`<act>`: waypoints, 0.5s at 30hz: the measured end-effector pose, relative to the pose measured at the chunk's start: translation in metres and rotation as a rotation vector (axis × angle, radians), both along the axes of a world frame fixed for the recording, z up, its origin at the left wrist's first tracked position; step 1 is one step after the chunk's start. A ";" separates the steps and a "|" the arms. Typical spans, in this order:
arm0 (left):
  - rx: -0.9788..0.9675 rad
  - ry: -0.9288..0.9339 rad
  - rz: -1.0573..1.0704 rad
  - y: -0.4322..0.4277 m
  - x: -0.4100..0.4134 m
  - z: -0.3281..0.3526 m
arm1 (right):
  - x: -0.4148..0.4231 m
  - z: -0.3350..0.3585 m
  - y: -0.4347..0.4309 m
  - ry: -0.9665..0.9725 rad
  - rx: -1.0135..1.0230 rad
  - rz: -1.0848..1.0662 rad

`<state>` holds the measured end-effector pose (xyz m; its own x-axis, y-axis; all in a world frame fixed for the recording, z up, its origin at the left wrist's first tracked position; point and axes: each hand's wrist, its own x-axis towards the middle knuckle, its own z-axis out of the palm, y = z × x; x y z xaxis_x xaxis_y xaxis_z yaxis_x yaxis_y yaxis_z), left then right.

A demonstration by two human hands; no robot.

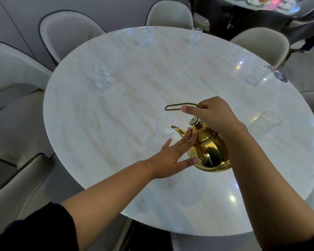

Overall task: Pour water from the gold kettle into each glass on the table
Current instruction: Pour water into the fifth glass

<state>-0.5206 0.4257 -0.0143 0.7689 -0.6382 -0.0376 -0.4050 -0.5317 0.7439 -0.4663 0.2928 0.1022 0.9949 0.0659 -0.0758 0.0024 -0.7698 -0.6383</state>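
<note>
A shiny gold kettle [209, 151] hangs just above the round marble table [116, 98], tipped slightly to the left. My right hand [209, 115] grips its thin gold handle from above. My left hand [172, 153] is spread flat with the fingers resting against the kettle's left side, below the spout. The spout tip sits at the rim of a clear glass [163, 130] right in front of it. Other clear glasses stand around the table: one at the left [102, 77], one at the near right [266, 122], one at the far right [257, 74], two at the back [144, 36] [195, 36].
Beige upholstered chairs [69, 31] ring the table on every side. Two round dark coasters [280, 76] lie at the table's right edge. Another laid table [261, 2] stands in the background at the upper right.
</note>
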 end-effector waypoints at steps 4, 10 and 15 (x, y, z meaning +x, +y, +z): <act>0.006 0.007 0.002 -0.001 0.000 -0.001 | 0.000 0.000 0.000 0.007 -0.012 0.010; 0.017 0.031 0.007 -0.002 0.000 0.003 | 0.002 -0.001 0.000 0.004 -0.012 0.012; 0.014 0.024 0.001 -0.002 0.000 0.003 | 0.001 0.001 0.000 -0.002 -0.018 0.020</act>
<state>-0.5205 0.4233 -0.0116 0.7686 -0.6364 -0.0650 -0.3860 -0.5425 0.7461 -0.4649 0.2925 0.1033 0.9936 0.0845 -0.0755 0.0189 -0.7808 -0.6245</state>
